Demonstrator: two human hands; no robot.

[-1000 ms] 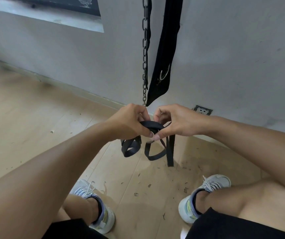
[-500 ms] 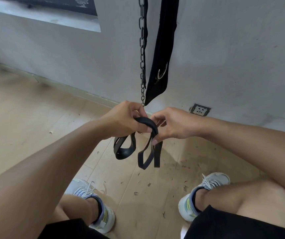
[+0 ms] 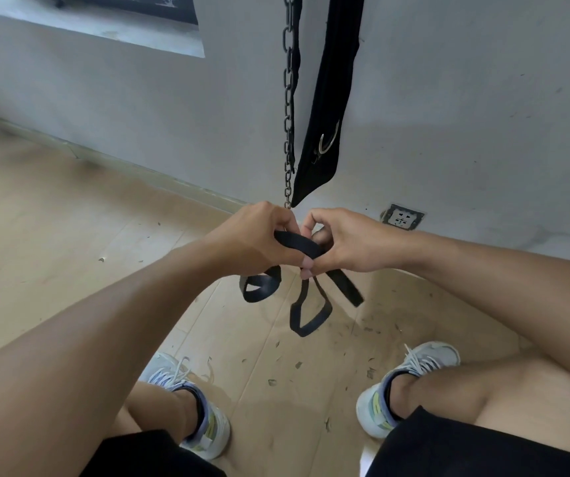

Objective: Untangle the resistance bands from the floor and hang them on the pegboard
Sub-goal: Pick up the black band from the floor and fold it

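Clearly the untangling step is in hand, judging from the single head view: both hands meet at the middle of the scene, above the pale wooden plank floor, working a knotted bundle of flat black rubber resistance bands. The left hand has its fingers curled round the left end of the broad upper strand, and the right hand pinches the same strand between thumb and fingertips just beside it, so the two hands nearly touch. Below them three parts of the bundle hang free of the floor: a small loop on the left, a longer loop in the middle and a loose flat end slanting to the right. On the far grey wall a dark metal chain and a black padded strap with a metal ring hang side by side, their lower ends just beyond the hands. A white wall socket sits low on the wall to the right, and two light-coloured trainers stand on the near floor amid scattered debris. No pegboard shows here. The next move probably calls for drawing one loop back through the crossing while the other hand holds the knot, and hanging can only follow once the bands are separate.
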